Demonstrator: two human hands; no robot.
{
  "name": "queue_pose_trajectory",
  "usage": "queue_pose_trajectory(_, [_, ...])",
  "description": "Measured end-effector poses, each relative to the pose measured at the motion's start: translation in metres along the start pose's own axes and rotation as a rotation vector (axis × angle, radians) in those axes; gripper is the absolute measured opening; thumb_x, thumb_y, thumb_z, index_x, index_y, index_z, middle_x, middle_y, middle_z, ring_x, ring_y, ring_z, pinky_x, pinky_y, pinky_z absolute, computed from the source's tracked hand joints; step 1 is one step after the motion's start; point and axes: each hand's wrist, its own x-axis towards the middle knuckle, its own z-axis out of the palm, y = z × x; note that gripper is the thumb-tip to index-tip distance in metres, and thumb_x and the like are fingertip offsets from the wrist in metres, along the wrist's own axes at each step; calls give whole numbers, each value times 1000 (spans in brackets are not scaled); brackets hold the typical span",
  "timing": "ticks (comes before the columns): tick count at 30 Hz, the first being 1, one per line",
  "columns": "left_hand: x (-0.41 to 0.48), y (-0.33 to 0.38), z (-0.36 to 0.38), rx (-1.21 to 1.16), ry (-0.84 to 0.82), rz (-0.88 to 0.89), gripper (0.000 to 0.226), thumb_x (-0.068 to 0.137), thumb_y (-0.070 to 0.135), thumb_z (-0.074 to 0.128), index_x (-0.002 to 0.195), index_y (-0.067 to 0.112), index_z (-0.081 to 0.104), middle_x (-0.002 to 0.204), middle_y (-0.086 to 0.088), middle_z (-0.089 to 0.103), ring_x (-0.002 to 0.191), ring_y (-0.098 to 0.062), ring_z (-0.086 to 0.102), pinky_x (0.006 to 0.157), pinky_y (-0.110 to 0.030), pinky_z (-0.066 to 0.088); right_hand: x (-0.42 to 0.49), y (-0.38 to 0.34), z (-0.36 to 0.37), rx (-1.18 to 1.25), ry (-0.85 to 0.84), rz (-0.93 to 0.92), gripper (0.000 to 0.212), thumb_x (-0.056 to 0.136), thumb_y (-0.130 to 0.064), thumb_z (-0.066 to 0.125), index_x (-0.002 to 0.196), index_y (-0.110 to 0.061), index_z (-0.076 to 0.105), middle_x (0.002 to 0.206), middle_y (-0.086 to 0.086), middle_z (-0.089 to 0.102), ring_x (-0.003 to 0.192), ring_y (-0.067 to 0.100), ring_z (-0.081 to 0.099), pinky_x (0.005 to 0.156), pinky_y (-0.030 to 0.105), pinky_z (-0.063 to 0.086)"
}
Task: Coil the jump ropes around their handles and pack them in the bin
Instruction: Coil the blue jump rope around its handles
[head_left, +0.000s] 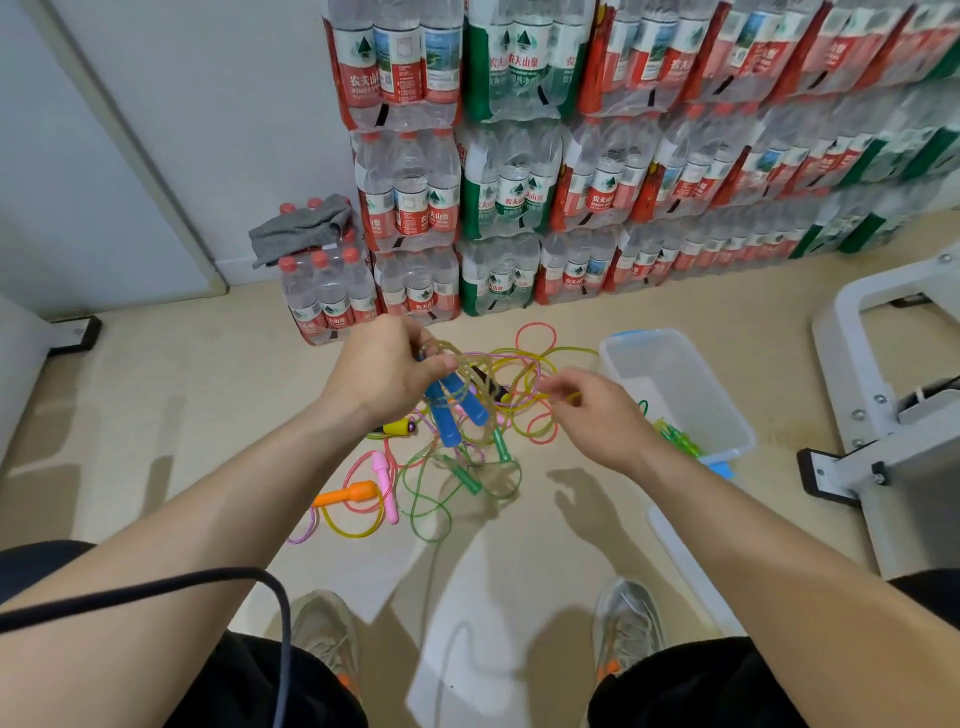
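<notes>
**Two blue handles in hand, one rope in the bin**

Both hands were raised over a tangle of jump ropes (431, 499) on the floor. The left hand (387, 371) had its fingers curled round the tops of two blue handles (452, 415), which hung downward with loops of clear rope gathered against them. The right hand (597, 415), held just beside it, pinched a yellowish strand (569, 397) between thumb and fingertips. On the floor below lay two green handles (467, 475), one pink handle (383, 478), one orange handle (348, 493) and one yellow handle (397, 428). To the right stood one clear plastic bin (670, 374) with its lid off. It held one green jump rope (680, 436) at its near end.
</notes>
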Motion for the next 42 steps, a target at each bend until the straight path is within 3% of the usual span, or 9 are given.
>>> queue_pose_trajectory(6, [-4,7,4,-22,-66,33,26,85,42,76,75,19,69,73,2,66,67,-16,59,57,-27,41,-6,-25,28,22,-58,-273,16,91,-36,68,104,-27,68,103,-1,58,95,17,56,89,38,47])
queue_pose_trajectory(11, [-8,4,4,6,-93,19,25,86,41,76,76,19,69,71,1,67,63,-17,63,51,-22,42,-9,-29,24,10,36,-350,22,95,-32,65,74,-25,62,65,-4,59,66,8,55,63,29,43])
queue_pose_trajectory(14, [-7,-4,7,65,-88,-6,27,87,38,76,74,16,66,65,3,62,57,-12,59,45,-16,35,-8,-29,19,142,34,-273,23,99,-20,59,77,-19,66,65,-6,63,60,2,53,62,26,41])
queue_pose_trajectory(20, [5,-33,18,44,-106,-132,34,88,38,75,77,7,68,72,-13,71,67,-32,71,65,-46,60,-8,-33,5,531,57,-117,28,96,-6,53,70,-7,63,47,-18,49,49,-1,43,54,14,32])
queue_pose_trajectory(27, [11,-44,32,164,-104,-119,33,86,38,77,69,11,68,66,-11,68,65,-30,68,65,-42,58,-7,-30,4,593,99,-109,56,86,-54,61,56,-13,37,61,9,24,59,24,24,59,37,19])
queue_pose_trajectory(33, [13,-64,27,354,-67,-212,27,85,37,73,78,11,70,77,-13,68,71,-34,65,58,-35,51,-4,-31,-6,842,28,1,31,75,-20,61,50,-24,42,49,-1,26,47,16,23,57,36,20])
queue_pose_trajectory(38, [14,-55,16,230,-72,-214,28,87,37,75,79,11,75,76,-11,71,74,-30,65,61,-33,47,5,-4,-13,121,167,-28,39,88,-21,62,57,-7,45,58,13,42,57,25,42,58,36,36])
queue_pose_trajectory(40, [12,-41,14,141,-86,-165,26,87,36,76,77,12,73,73,-7,70,74,-26,64,62,-31,42,2,4,-4,-202,40,95,36,93,-34,56,66,-12,61,75,13,62,83,35,61,75,40,51])
queue_pose_trajectory(42, [9,-27,13,67,-105,-111,26,85,36,78,73,15,69,68,0,65,68,-20,60,58,-30,38,-3,2,4,-434,-65,127,24,97,-38,52,103,-26,72,113,11,62,118,38,52,98,43,46])
